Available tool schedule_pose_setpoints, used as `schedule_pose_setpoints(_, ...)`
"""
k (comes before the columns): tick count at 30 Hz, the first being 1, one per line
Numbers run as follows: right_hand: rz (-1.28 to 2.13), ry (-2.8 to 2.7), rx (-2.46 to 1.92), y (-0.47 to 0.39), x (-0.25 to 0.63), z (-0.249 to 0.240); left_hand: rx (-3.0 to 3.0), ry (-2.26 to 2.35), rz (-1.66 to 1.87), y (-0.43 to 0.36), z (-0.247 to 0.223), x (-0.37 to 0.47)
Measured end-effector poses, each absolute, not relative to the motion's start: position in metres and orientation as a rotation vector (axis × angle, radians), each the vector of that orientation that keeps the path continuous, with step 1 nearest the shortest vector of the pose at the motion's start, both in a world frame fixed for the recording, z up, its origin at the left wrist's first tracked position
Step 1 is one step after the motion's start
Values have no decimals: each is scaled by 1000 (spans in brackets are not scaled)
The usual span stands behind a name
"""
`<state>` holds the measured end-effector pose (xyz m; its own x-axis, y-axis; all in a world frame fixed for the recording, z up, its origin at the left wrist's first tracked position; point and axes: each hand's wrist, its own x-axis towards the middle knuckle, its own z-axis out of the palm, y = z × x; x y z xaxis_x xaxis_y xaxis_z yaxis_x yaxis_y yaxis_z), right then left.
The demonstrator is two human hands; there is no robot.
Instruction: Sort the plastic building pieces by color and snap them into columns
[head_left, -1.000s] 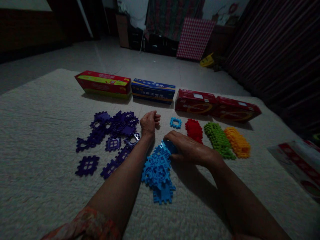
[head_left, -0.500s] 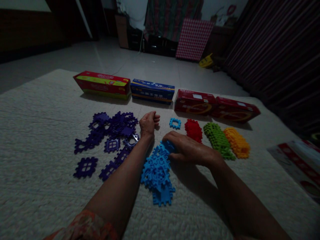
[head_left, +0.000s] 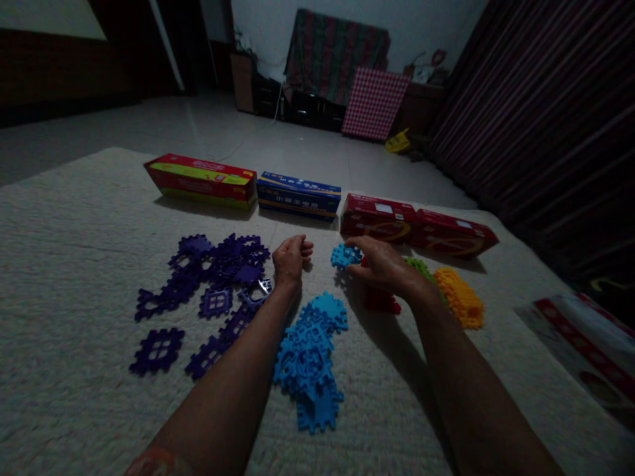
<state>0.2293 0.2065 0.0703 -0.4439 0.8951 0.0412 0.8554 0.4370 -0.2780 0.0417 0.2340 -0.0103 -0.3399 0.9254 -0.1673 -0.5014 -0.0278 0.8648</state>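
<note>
Light-blue piece: one toothed flat piece, lying low above or on the mat, between the left hand and the red stack.
Piece, direction: pointing leftward out of the grasp; its longer visible extent running roughly left to right, its right end being covered by fingers.
Right hand: reaching in from the right; thumb and forefingers pinching the piece's right side, the hand overhanging the red stack.
Left hand: resting beside the purple pile; fingers curling loosely inward, palm hidden, so contents cannot be told.
Blue heap: light-blue pieces overlapping between the forearms, the long axis running from near to far and leaning slightly right at the far end.
Stacks, right: red, green and orange; the orange one slanting from far left to near right, the other two being partly covered.
Boxes, far row: red-and-yellow box, blue box and two dark red boxes, all lying lengthwise across the mat.
</note>
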Motion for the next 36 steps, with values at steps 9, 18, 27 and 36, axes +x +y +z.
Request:
schedule_pose_setpoints(9, 240, -2547, -1756, 231, 219, 48, 551, 1121, 1617, 234, -9, 43)
schedule_pose_setpoints(18, 530, -2559, -1356, 194, 230, 58, 537, 1117, 1591, 231, -3, 42)
schedule_pose_setpoints(27, 944, -2733, -1014, 155, 200, 54, 545, 1100, 1606, 233, -7, 42)
schedule_pose_setpoints(36, 852, -2714, -1055, 158, 206, 64, 566, 1113, 1596, 231, -5, 42)
